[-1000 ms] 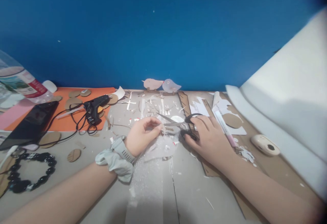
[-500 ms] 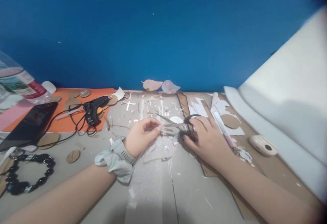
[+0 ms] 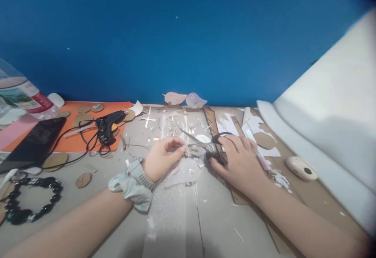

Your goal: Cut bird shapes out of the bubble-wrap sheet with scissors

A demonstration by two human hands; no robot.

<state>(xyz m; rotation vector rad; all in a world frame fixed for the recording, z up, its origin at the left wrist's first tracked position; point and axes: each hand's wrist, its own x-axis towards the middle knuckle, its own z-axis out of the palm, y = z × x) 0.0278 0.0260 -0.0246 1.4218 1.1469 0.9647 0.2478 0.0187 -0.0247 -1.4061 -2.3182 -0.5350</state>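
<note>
My right hand (image 3: 235,158) grips black-handled scissors (image 3: 202,143), fingers through the loops and the blades parted toward the left. The lower blade reaches almost to the fingertips of my left hand (image 3: 167,154). That hand is closed in a pinch; whatever it holds is too small to make out. Below the fingertips lies a crumpled clear plastic sheet (image 3: 183,173). Small paper and cardboard scraps (image 3: 176,122) are scattered beyond the hands. Against the blue wall stand a pink paper bird (image 3: 175,98) and a bluish paper bird (image 3: 196,100).
At left are a black glue gun (image 3: 107,126) on orange paper (image 3: 88,144), a phone (image 3: 38,138), a plastic bottle (image 3: 26,97) and a beaded bracelet (image 3: 33,199). On the right lie a pink-and-white marker (image 3: 261,156), cardboard (image 3: 305,191) and a cream-coloured oval device (image 3: 301,168).
Both hands and the scissors stay nearly where they were. The blades remain parted, and only a very slight shift of the view shows.
</note>
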